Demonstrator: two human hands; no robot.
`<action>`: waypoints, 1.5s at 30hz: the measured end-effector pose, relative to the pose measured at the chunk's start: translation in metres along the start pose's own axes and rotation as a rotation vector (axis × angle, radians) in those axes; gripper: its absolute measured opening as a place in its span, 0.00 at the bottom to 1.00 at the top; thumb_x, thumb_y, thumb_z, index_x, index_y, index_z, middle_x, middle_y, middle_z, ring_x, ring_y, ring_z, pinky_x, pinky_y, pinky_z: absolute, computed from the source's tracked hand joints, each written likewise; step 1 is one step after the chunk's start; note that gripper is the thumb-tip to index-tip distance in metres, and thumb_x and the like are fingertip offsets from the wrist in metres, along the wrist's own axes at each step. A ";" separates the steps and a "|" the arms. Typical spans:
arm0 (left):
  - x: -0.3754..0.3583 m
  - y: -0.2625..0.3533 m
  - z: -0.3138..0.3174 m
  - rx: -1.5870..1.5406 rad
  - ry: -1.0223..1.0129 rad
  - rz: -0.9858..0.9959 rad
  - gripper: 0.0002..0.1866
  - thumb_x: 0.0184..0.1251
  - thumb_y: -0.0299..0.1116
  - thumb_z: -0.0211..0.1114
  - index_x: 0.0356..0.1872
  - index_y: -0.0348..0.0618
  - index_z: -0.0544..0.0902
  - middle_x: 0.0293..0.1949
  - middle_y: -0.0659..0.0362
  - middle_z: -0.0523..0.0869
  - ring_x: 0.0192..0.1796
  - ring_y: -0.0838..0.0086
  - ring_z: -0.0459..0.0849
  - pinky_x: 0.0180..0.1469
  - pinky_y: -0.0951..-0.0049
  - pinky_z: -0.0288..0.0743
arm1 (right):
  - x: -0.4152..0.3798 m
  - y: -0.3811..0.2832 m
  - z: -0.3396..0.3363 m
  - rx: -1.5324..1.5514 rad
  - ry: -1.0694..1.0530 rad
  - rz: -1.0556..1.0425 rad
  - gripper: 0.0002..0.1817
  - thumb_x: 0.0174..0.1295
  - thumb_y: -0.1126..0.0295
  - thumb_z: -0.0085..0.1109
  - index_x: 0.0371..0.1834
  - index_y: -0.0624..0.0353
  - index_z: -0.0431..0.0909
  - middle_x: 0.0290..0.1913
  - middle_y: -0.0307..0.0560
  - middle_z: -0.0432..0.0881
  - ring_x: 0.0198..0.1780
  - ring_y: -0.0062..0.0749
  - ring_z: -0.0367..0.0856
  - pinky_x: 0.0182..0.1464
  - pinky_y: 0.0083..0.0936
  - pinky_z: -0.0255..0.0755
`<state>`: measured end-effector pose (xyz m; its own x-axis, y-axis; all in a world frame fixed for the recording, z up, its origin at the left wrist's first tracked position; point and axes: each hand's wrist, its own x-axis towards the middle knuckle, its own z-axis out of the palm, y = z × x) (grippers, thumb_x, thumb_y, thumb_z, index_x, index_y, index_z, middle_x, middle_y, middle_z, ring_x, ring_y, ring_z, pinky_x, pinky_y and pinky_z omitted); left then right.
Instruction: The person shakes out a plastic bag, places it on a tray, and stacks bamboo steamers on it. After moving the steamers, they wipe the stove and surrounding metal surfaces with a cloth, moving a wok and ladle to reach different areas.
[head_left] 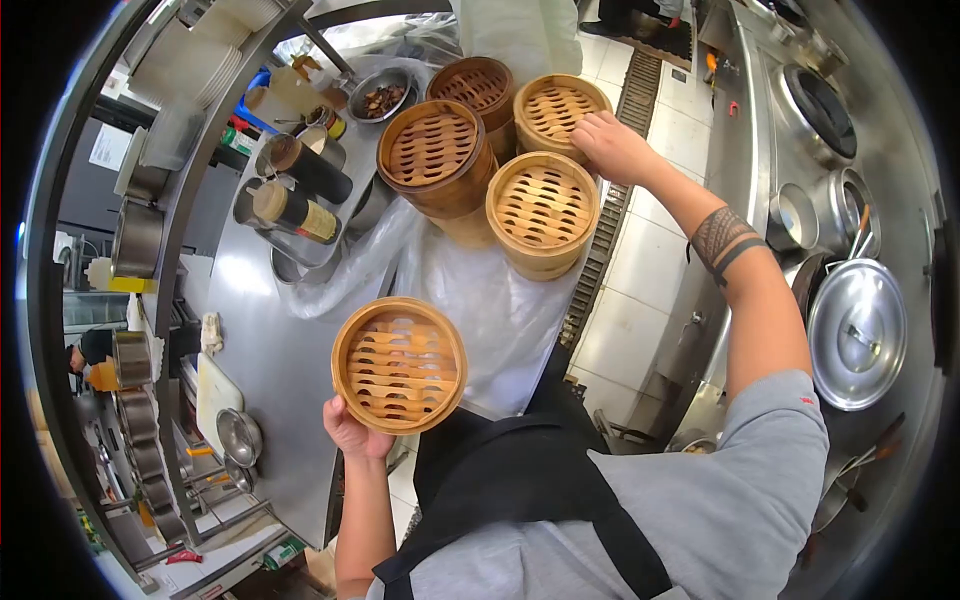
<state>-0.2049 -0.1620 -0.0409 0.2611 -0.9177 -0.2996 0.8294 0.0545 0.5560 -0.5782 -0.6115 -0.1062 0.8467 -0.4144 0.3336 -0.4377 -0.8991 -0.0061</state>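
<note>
My left hand (355,432) holds a round bamboo steamer basket (400,366) by its lower left rim, its slatted base facing me. At the upper right, my right hand (612,148) has its fingers closed on the rim of a light bamboo steamer (556,108). Just below that one stands another light steamer stack (543,205). To its left is a darker steamer stack (432,150), and behind it a dark brown steamer (470,85). All the standing steamers rest on clear plastic sheeting (470,305) over the metal counter.
Bottles (300,212) in a metal tray and a bowl of dark food pieces (383,95) stand left of the steamers. Shelving with pots (137,240) runs along the left. A large lid (857,335) and pans lie right. Other people are partly visible at far left and top.
</note>
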 end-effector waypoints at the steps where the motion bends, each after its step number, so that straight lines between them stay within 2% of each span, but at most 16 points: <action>1: -0.001 -0.005 0.004 -0.020 0.003 -0.024 0.34 0.62 0.44 0.68 0.69 0.38 0.78 0.68 0.46 0.81 0.68 0.50 0.80 0.71 0.44 0.74 | 0.006 0.004 0.002 0.009 0.009 -0.047 0.13 0.54 0.78 0.63 0.40 0.57 0.72 0.43 0.45 0.78 0.51 0.44 0.77 0.56 0.35 0.69; 3: -0.001 -0.012 0.003 -0.065 0.020 -0.052 0.35 0.61 0.43 0.67 0.70 0.37 0.77 0.68 0.45 0.81 0.68 0.49 0.80 0.71 0.44 0.75 | 0.013 0.008 0.001 0.017 0.020 -0.102 0.13 0.53 0.78 0.63 0.40 0.56 0.72 0.43 0.45 0.78 0.50 0.43 0.77 0.56 0.35 0.69; 5: 0.004 -0.021 0.011 -0.060 -0.021 -0.071 0.36 0.61 0.42 0.67 0.70 0.37 0.76 0.68 0.44 0.80 0.68 0.49 0.80 0.71 0.44 0.75 | 0.014 0.010 -0.005 0.012 -0.096 -0.079 0.19 0.51 0.70 0.74 0.40 0.56 0.71 0.43 0.46 0.78 0.51 0.45 0.77 0.57 0.37 0.69; 9: 0.010 -0.036 0.014 -0.058 -0.060 -0.118 0.38 0.60 0.43 0.67 0.71 0.35 0.75 0.69 0.42 0.80 0.68 0.47 0.79 0.71 0.44 0.74 | 0.011 0.005 -0.013 0.052 -0.108 -0.150 0.20 0.50 0.68 0.75 0.39 0.55 0.71 0.41 0.44 0.77 0.51 0.44 0.77 0.57 0.37 0.69; 10: 0.011 -0.038 0.017 -0.050 -0.073 -0.143 0.38 0.60 0.43 0.67 0.71 0.35 0.75 0.69 0.42 0.80 0.68 0.47 0.79 0.72 0.44 0.74 | 0.011 0.005 -0.016 0.050 -0.113 -0.156 0.20 0.50 0.68 0.75 0.39 0.55 0.71 0.41 0.44 0.77 0.51 0.44 0.77 0.57 0.37 0.69; 12: 0.014 -0.041 0.012 -0.055 -0.054 -0.148 0.38 0.60 0.44 0.67 0.71 0.35 0.75 0.69 0.42 0.79 0.68 0.47 0.79 0.72 0.45 0.74 | 0.011 0.005 -0.020 0.051 -0.177 -0.118 0.17 0.52 0.75 0.69 0.42 0.56 0.73 0.43 0.43 0.79 0.53 0.42 0.78 0.59 0.37 0.70; 16: 0.016 -0.043 0.007 -0.103 -0.072 -0.176 0.38 0.59 0.43 0.68 0.71 0.36 0.75 0.69 0.43 0.80 0.69 0.47 0.79 0.72 0.45 0.74 | 0.006 0.020 -0.021 0.011 -0.145 -0.098 0.16 0.53 0.75 0.69 0.42 0.55 0.73 0.44 0.43 0.79 0.54 0.43 0.78 0.61 0.38 0.70; 27: 0.032 -0.058 0.014 -0.095 -0.095 -0.259 0.38 0.57 0.43 0.69 0.71 0.36 0.76 0.68 0.43 0.80 0.68 0.48 0.80 0.71 0.44 0.74 | 0.010 0.008 -0.015 0.038 -0.100 -0.045 0.15 0.55 0.77 0.63 0.44 0.56 0.72 0.45 0.45 0.78 0.55 0.45 0.77 0.62 0.40 0.70; 30: 0.035 -0.061 0.012 -0.070 -0.101 -0.293 0.39 0.57 0.43 0.69 0.71 0.35 0.76 0.68 0.43 0.80 0.68 0.48 0.80 0.71 0.45 0.74 | 0.014 0.002 -0.024 0.018 -0.143 -0.007 0.20 0.53 0.78 0.65 0.50 0.56 0.74 0.48 0.45 0.78 0.58 0.45 0.76 0.65 0.39 0.70; 32: 0.036 -0.062 0.010 -0.103 -0.095 -0.285 0.40 0.57 0.44 0.68 0.71 0.34 0.75 0.69 0.42 0.80 0.68 0.48 0.80 0.72 0.45 0.74 | 0.014 -0.002 -0.038 -0.051 -0.124 0.016 0.28 0.48 0.77 0.69 0.56 0.55 0.74 0.51 0.45 0.78 0.63 0.44 0.75 0.69 0.39 0.68; 33: 0.037 -0.063 0.011 -0.099 -0.096 -0.299 0.40 0.57 0.44 0.68 0.71 0.34 0.75 0.69 0.42 0.80 0.68 0.48 0.80 0.72 0.45 0.74 | 0.013 0.000 -0.044 -0.023 -0.144 0.048 0.35 0.43 0.77 0.74 0.60 0.54 0.74 0.58 0.45 0.77 0.68 0.44 0.72 0.72 0.38 0.67; 37: 0.043 -0.062 0.024 -0.101 -0.163 -0.293 0.38 0.59 0.44 0.67 0.71 0.35 0.75 0.69 0.42 0.80 0.69 0.48 0.80 0.72 0.44 0.73 | 0.002 0.008 -0.046 -0.025 -0.091 0.032 0.39 0.41 0.75 0.77 0.62 0.55 0.73 0.67 0.46 0.75 0.73 0.45 0.69 0.76 0.39 0.65; 41: 0.045 -0.062 0.036 -0.088 -0.182 -0.268 0.38 0.60 0.43 0.67 0.71 0.35 0.75 0.69 0.42 0.80 0.69 0.48 0.80 0.72 0.44 0.73 | -0.006 0.013 -0.030 0.004 -0.073 0.066 0.40 0.40 0.74 0.79 0.62 0.55 0.73 0.67 0.46 0.75 0.74 0.46 0.69 0.76 0.39 0.66; 43: 0.046 -0.062 0.036 -0.096 -0.179 -0.268 0.38 0.60 0.43 0.67 0.71 0.35 0.75 0.69 0.42 0.80 0.69 0.48 0.80 0.72 0.44 0.74 | -0.007 0.012 -0.028 -0.043 -0.014 0.065 0.33 0.45 0.75 0.75 0.58 0.55 0.74 0.63 0.45 0.77 0.71 0.46 0.72 0.74 0.38 0.68; 44: 0.045 -0.063 0.037 -0.107 -0.177 -0.269 0.38 0.60 0.43 0.67 0.71 0.35 0.75 0.69 0.42 0.80 0.68 0.48 0.80 0.72 0.44 0.74 | -0.007 0.014 -0.025 -0.041 -0.013 0.064 0.33 0.45 0.75 0.75 0.58 0.55 0.74 0.63 0.45 0.77 0.71 0.46 0.72 0.74 0.38 0.68; 45: 0.045 -0.064 0.037 -0.106 -0.175 -0.268 0.38 0.60 0.43 0.67 0.71 0.35 0.75 0.69 0.42 0.80 0.68 0.48 0.80 0.72 0.44 0.74 | -0.006 0.016 -0.022 -0.071 0.006 0.060 0.28 0.48 0.76 0.72 0.55 0.55 0.75 0.59 0.44 0.79 0.69 0.45 0.73 0.74 0.38 0.68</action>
<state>-0.2642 -0.2209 -0.0613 -0.0539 -0.9581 -0.2812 0.9063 -0.1652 0.3891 -0.5970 -0.6205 -0.0876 0.8168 -0.4660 0.3402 -0.5079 -0.8604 0.0408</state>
